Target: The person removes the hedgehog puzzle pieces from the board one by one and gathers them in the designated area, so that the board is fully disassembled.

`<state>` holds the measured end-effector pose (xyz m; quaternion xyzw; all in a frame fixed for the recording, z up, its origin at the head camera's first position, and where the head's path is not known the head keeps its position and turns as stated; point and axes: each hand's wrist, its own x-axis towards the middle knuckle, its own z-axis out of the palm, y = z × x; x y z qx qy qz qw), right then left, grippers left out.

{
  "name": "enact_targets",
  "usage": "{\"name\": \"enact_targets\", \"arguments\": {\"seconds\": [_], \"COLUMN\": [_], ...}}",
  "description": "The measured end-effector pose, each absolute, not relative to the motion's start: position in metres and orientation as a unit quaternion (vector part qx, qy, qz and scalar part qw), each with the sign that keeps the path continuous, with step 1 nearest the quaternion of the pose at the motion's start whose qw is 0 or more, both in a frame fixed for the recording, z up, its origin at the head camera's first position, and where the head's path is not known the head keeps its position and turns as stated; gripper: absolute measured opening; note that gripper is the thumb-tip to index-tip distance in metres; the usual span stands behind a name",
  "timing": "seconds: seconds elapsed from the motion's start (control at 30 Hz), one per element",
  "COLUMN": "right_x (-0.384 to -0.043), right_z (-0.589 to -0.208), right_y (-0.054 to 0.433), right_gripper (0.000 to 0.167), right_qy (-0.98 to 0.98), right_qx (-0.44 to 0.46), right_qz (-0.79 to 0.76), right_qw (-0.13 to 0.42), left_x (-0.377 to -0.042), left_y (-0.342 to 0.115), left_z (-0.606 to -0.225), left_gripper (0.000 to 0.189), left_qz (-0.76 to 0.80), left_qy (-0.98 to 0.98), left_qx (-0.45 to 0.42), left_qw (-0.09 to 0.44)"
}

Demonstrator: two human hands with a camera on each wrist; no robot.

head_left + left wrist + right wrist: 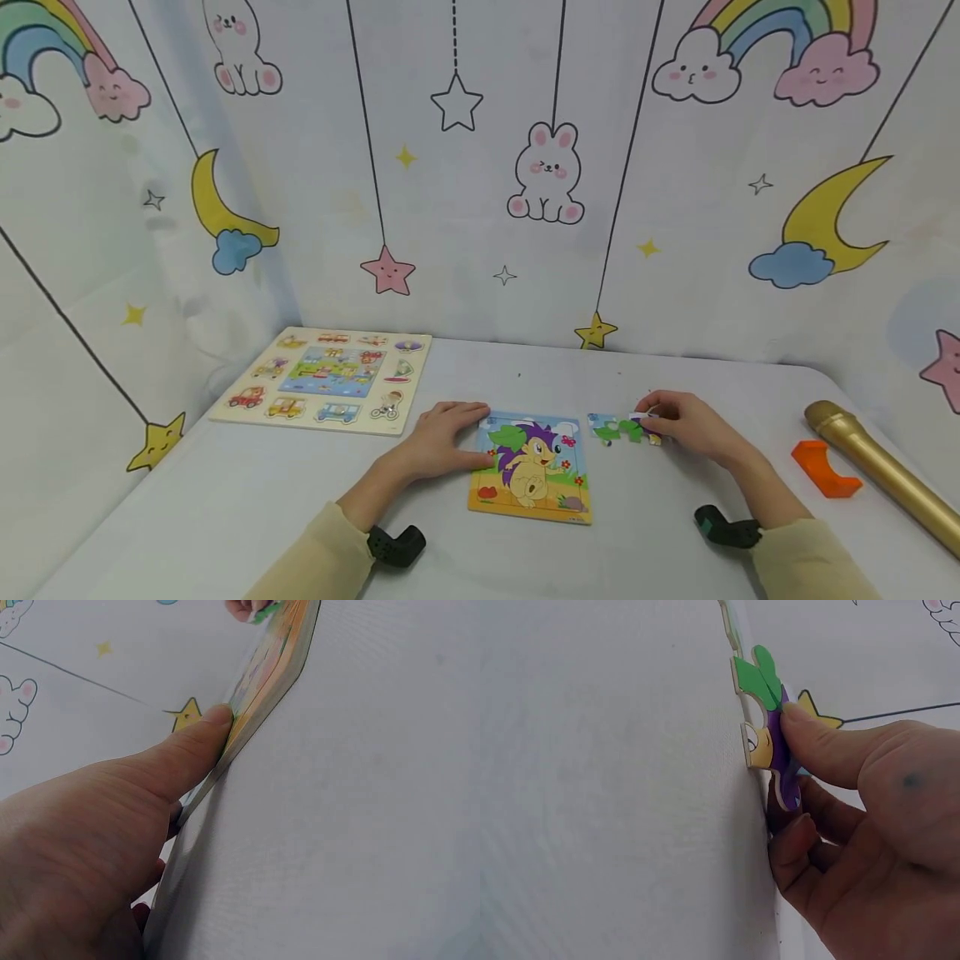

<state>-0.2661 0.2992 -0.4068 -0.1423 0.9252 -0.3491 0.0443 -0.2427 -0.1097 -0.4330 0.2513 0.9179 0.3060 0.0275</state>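
A square puzzle board (531, 471) with a purple hedgehog picture lies on the table. My left hand (438, 437) rests against its left side, thumb touching the edge in the left wrist view and fingers fairly straight near the upper left corner. To the right of the board, my right hand (690, 425) pinches a purple, green and yellow puzzle piece (775, 742) between thumb and fingers. That piece sits against other green and blue puzzle pieces (603, 427) on the table; whether they are locked together I cannot tell.
A larger wooden board with vehicle pictures (408, 398) lies at the back left. On the right are an orange curved block (813, 458) and a gold microphone (885, 467). A printed cloth (465, 225) hangs behind the white table (247, 517).
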Motion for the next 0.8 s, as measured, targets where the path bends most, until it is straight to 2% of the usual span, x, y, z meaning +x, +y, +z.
{"name": "enact_targets", "arguments": {"seconds": [0.37, 0.6, 0.8], "right_x": [-0.2650, -0.2648, -0.2643], "right_z": [-0.4088, -0.4100, -0.4092], "right_y": [0.2929, 0.2911, 0.2915], "right_gripper": [0.015, 0.014, 0.020], "right_qy": [0.941, 0.941, 0.939], "right_qx": [-0.150, -0.151, -0.150], "right_qz": [-0.304, -0.303, -0.308], "right_qw": [0.011, 0.012, 0.022], "left_x": [-0.2436, -0.2434, -0.2432], "left_y": [-0.1096, -0.1096, -0.1099], "left_z": [-0.4330, -0.4339, -0.4341], "left_gripper": [0.079, 0.079, 0.079], "left_qz": [0.305, 0.304, 0.303], "left_qy": [0.919, 0.920, 0.920], "left_qx": [0.249, 0.248, 0.247], "left_qw": [0.028, 0.028, 0.029]}}
